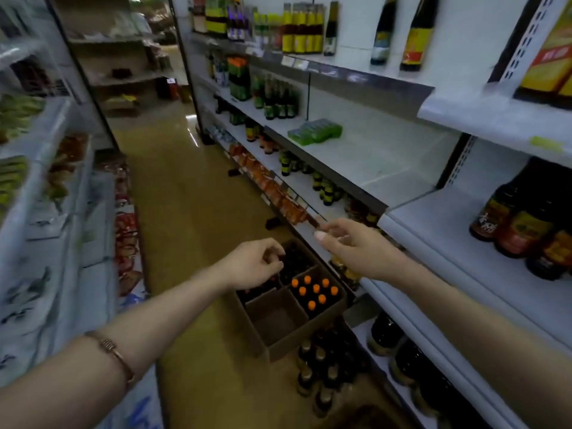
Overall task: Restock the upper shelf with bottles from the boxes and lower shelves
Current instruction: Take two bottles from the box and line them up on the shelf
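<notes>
**Both hands over box, nothing gripped**

L hand [253,263] hangs over the far-left cell of the cardboard box [280,342], fingers loosely curled, nothing in them. Whether fingertips touch the dark bottle tops below: can't tell. R hand [349,243] to the right and a bit higher, fingers relaxed and apart, empty, in front of the shelf edge. Just below-right of L hand: orange-capped bottles [314,292] upright in the box's right cell. Near cell bare. Closer to the person, brown-capped bottles [322,370] stand on the floor beside the box. Above R hand, the upper shelf [387,162] is mostly bare; green pack [315,131] at its far end.
</notes>
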Motion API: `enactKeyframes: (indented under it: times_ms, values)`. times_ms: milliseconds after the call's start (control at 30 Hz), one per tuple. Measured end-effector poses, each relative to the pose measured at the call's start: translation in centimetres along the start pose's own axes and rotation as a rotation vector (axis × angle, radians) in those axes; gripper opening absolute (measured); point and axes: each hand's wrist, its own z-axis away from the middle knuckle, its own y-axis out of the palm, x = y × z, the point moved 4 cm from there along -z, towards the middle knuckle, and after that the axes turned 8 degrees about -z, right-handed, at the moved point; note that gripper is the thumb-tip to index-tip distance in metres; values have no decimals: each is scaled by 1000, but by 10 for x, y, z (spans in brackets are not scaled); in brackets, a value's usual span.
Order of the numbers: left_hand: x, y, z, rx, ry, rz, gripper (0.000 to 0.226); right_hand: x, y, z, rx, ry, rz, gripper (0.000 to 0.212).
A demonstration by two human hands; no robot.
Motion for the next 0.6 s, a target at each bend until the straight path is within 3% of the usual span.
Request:
enactKeyframes:
  times_ms: [300,433,600]
  values:
    - [46,56,-150,254,115,-274,35,-105,15,-114,3,196,-48,52]
    - [82,70,-209,387,81,-370,37,-146,28,-173,76,283,-81,54]
    - [116,84,-267,381,-5,-234,33,-187,35,-223,92,381,-143,55]
